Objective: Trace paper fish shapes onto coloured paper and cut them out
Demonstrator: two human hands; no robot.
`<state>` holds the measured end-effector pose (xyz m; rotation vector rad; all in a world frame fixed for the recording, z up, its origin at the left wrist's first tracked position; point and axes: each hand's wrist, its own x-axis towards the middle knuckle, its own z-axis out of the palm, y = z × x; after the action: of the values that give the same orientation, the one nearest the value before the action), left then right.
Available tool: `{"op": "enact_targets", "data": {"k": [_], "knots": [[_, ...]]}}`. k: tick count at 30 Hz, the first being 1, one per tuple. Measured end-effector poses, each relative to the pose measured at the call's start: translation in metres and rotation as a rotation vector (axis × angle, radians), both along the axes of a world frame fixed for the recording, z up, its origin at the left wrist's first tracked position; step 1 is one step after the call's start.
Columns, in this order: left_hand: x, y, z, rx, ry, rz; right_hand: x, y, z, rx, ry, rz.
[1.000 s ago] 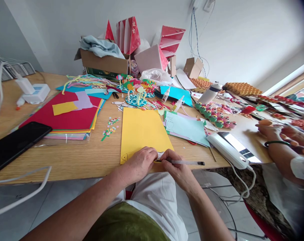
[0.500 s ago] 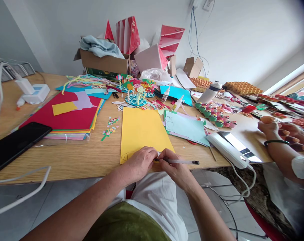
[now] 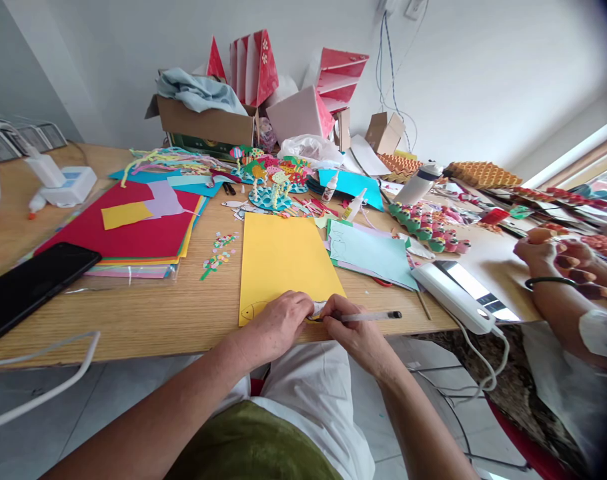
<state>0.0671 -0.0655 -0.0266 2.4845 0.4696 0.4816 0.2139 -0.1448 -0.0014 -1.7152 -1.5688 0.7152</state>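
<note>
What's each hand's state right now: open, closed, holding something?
Left hand: curled, pressing on the near edge of the yellow paper sheet; any grip cannot be told.
Right hand: closed on the thin clear pen with black cap.

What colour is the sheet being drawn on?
The sheet under the pen is yellow; head view shows it best.

Matt yellow paper made up the sheet; the counter was pale wood, smooth and grained. The pen was clear, shiny plastic, the phone glossy black, the box dull brown cardboard, the cloth in it soft and crumpled.
</note>
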Motion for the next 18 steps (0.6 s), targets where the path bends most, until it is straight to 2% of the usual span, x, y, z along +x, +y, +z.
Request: {"op": "enact_targets", "data": {"k": [11,18], "knots": [[0.0017,0.0001,-0.0014,0.027,0.027,0.021,0.0031,-0.0006,-0.0058,0.009,0.075,-0.044],[0.001,0.001,-0.0033,0.011,0.002,0.005,0.0011,0.0006,-0.0083,0.052,0.037,-0.042]]}}
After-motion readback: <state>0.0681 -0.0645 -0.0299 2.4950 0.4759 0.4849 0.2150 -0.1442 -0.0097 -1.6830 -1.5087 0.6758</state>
